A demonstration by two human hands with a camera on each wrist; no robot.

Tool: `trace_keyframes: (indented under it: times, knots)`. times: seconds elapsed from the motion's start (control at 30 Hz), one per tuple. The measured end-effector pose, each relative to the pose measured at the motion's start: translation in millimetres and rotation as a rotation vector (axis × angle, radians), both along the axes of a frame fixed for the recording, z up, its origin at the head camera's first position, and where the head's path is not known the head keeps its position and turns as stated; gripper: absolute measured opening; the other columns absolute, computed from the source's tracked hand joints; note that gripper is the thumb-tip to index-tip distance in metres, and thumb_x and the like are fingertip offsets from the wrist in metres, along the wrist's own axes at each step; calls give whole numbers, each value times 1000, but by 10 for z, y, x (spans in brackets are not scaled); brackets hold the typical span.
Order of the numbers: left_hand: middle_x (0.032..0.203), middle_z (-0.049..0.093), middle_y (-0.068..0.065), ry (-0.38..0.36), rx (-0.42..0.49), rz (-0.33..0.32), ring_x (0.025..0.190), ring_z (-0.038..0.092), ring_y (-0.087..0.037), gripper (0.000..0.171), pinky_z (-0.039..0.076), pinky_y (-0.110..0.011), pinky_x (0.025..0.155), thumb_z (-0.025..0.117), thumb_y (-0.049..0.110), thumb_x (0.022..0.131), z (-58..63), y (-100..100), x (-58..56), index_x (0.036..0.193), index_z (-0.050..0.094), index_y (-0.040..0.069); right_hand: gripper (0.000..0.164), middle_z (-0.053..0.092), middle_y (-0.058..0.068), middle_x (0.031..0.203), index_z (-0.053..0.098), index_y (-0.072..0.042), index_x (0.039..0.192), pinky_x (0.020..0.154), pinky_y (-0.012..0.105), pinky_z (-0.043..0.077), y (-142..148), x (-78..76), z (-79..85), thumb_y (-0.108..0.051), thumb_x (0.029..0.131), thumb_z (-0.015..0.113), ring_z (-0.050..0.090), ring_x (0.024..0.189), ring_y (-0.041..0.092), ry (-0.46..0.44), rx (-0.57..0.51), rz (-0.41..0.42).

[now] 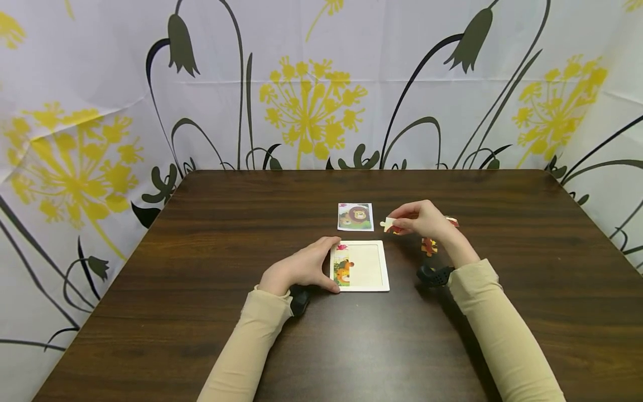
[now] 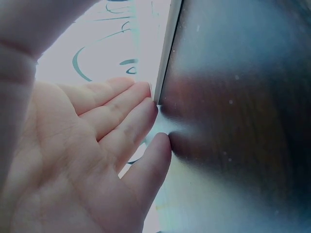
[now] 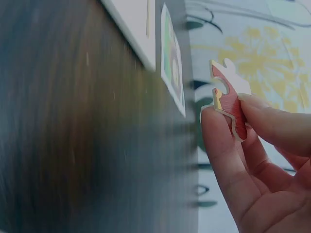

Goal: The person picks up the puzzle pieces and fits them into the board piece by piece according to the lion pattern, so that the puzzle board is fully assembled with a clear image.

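My right hand [image 1: 422, 220] pinches a puzzle piece [image 3: 231, 97] between thumb and fingertips, raised off the table to the right of the picture card. The piece is red and cream, with a yellow bit at one edge. My left hand [image 1: 301, 265] holds the white-framed puzzle board [image 1: 369, 265] along its left side, thumb at the near corner and index finger at the far one. In the left wrist view, the other fingers [image 2: 121, 126] lie fairly straight beside the board's edge. Joined pieces [image 1: 342, 272] with a lion picture fill the board's left strip; the remainder is bare cream.
Behind the board lies a picture card [image 1: 355, 216] with a lion. A loose red-orange piece [image 1: 429, 246] lies below my right wrist, and another piece [image 1: 452, 221] is partly hidden behind that hand. The dark wooden table [image 1: 216, 223] ends at a flowered curtain [image 1: 311, 84].
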State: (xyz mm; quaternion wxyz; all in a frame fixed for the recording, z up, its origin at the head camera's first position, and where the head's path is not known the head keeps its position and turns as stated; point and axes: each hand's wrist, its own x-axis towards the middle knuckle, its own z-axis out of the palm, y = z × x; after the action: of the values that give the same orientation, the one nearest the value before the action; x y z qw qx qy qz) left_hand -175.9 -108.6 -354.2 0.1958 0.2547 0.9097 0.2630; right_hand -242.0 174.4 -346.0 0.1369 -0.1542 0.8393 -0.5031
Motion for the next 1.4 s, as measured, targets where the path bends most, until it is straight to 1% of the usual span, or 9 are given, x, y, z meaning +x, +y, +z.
trace_keyframes:
  times: [0.1, 0.23, 0.5, 0.77, 1.07, 1.4]
  knots:
    - [146, 34, -15, -7, -2, 8, 133, 37, -25, 102, 30, -38, 112, 84, 28, 68, 9, 3, -12, 146, 24, 0, 23, 67, 23, 98, 65, 9, 107, 74, 41, 57, -100, 18, 7, -3, 87, 64, 67, 75, 15, -17, -11, 9]
    - [146, 34, -14, -16, -7, 11, 133, 37, -24, 102, 30, -37, 112, 84, 29, 68, 14, 4, -21, 146, 24, 1, 22, 67, 22, 99, 66, 6, 106, 75, 40, 57, -226, 42, 7, -4, 87, 64, 66, 75, 14, -53, 17, 13]
    - [147, 33, -14, -30, -9, 14, 134, 36, -24, 102, 29, -38, 113, 84, 31, 69, -10, -6, -22, 146, 24, 1, 21, 68, 22, 90, 65, 11, 104, 70, 37, 58, -448, 102, -42, 0, 86, 64, 65, 71, 15, -90, 3, 79]
    - [146, 34, -15, -15, -6, 6, 134, 36, -25, 101, 29, -38, 113, 84, 30, 69, -17, -9, -28, 145, 25, 0, 21, 69, 17, 86, 66, 10, 104, 66, 32, 57, -594, 136, -115, -2, 87, 64, 63, 67, 12, -143, -14, 99]
    - [146, 34, -14, -30, 6, 11, 132, 37, -24, 101, 29, -38, 113, 84, 29, 68, -1, -5, -26, 145, 25, 0, 18, 69, 13, 83, 67, 8, 101, 62, 27, 56, -690, 141, -178, -1, 87, 63, 62, 64, 11, -182, 1, 83]
    - [147, 33, -14, -45, 11, 19, 134, 35, -25, 101, 28, -39, 114, 84, 28, 68, 24, -7, -11, 145, 25, 1, 18, 69, 14, 83, 67, 9, 101, 61, 27, 56, -740, 180, -138, -1, 86, 64, 62, 62, 9, -197, 20, 59]
